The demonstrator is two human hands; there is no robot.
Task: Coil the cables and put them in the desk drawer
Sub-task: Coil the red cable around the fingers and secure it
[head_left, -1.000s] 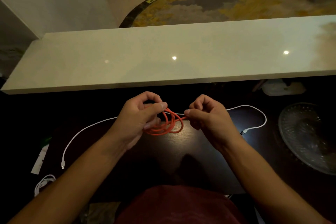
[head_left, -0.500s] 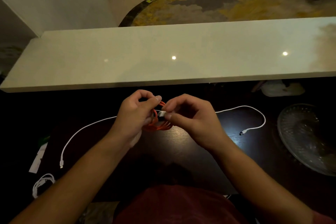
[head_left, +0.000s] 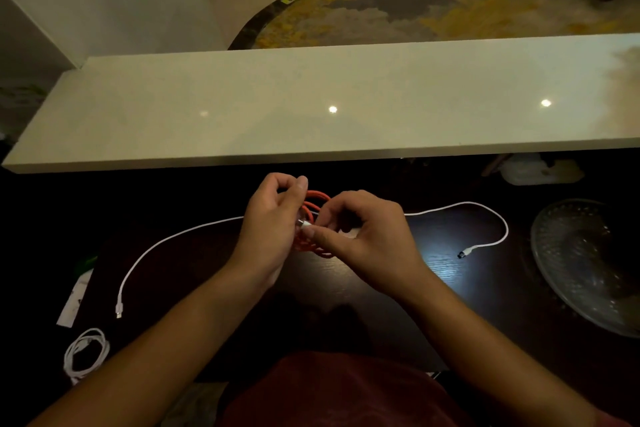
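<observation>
Both hands have drawn closer since a second ago — the right hand (head_left: 367,236) now pinches the pale plug end of the orange cable (head_left: 313,215) against its loops. Those loops sit gripped in the left hand (head_left: 273,222), above the dark desk (head_left: 398,305). Behind the hands a long white cable (head_left: 485,215) lies uncoiled — a coiled white cable (head_left: 86,354) rests far left.

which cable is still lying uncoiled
The long white cable stretched across the dark desk; the orange cable is looped in both hands, the small white one already bundled.
</observation>
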